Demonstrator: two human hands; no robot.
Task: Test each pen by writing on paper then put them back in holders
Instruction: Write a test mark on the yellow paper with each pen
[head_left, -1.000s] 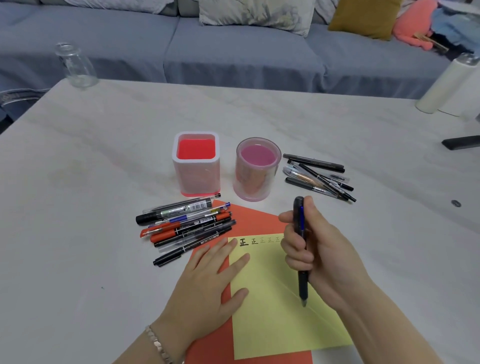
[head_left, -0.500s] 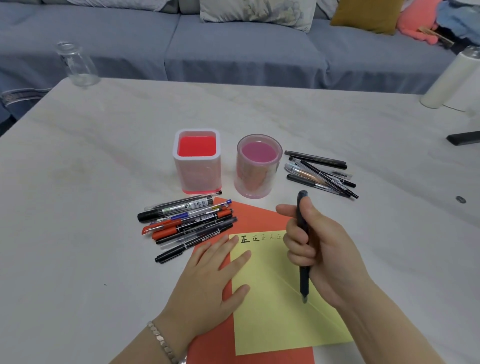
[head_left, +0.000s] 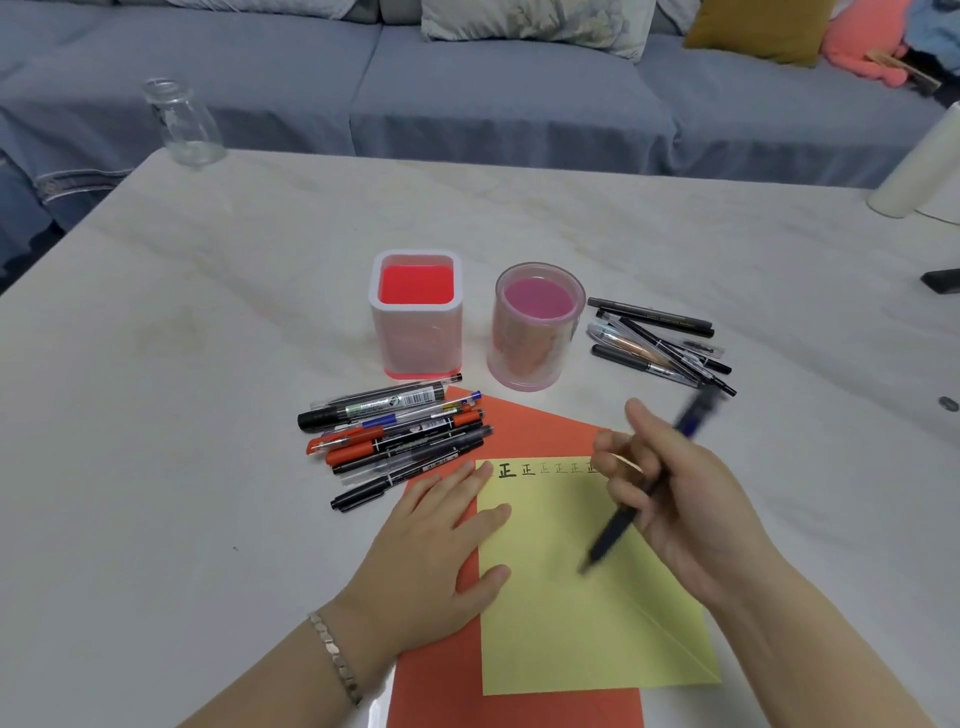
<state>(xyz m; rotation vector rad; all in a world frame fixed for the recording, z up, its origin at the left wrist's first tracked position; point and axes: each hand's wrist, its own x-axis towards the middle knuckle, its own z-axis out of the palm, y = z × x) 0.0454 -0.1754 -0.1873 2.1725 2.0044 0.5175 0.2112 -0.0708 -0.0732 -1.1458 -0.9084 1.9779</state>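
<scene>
My right hand (head_left: 691, 499) grips a dark pen (head_left: 618, 530), blurred and tilted, its tip low over the yellow paper (head_left: 561, 613). A row of written characters runs along that sheet's top edge. My left hand (head_left: 431, 551) lies flat, fingers spread, on the left edge of the yellow sheet and the orange paper (head_left: 519, 426) beneath it. A square pink holder (head_left: 416, 317) and a round pink holder (head_left: 537, 327) stand behind the paper, both with nothing in them. Several pens and markers (head_left: 395, 431) lie left of the paper. Several black pens (head_left: 660, 343) lie right of the round holder.
A glass jar (head_left: 182, 124) stands at the table's far left corner. A white cylinder (head_left: 919, 166) and a dark flat object (head_left: 943, 280) sit at the right edge. A small dark disc (head_left: 948, 402) lies on the table. A blue sofa (head_left: 493, 88) runs behind.
The pen in my right hand has swung from upright to a slant, its top leaning right and its tip shifting left over the yellow sheet. My left hand stays flat on the paper.
</scene>
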